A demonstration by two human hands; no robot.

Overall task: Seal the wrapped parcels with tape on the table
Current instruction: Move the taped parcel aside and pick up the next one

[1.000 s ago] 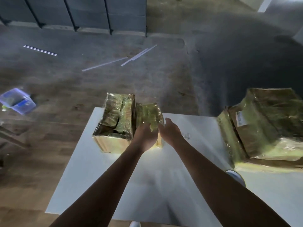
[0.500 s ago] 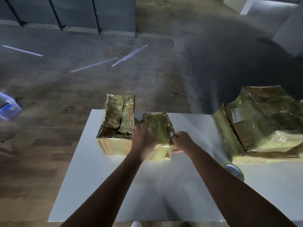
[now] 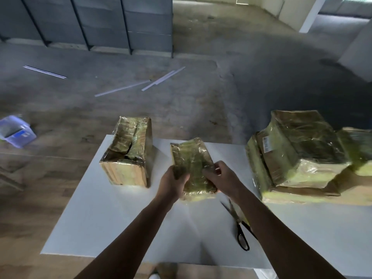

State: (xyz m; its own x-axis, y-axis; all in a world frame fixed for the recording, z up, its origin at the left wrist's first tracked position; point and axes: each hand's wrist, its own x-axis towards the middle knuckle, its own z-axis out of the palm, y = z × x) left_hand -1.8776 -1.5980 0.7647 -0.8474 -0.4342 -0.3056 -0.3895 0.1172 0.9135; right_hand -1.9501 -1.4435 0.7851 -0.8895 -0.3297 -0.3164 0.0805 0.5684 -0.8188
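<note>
Plastic-wrapped small parcel (image 3: 192,158) sits mid-table (image 3: 112,224), left hand (image 3: 171,183) and right hand (image 3: 222,179) both curled round its near end. Scissors (image 3: 238,228) lie just beside the right forearm, bigger parcels either side.

The small parcel (image 3: 192,164) and the large parcel (image 3: 298,150) are covered in glossy, crinkled clear film over brown cardboard. The worktop (image 3: 120,218) is finished smooth, matt white. The scissors (image 3: 238,221) are made of metal, with black handles. The floor (image 3: 201,97) is left as rough concrete.
</note>
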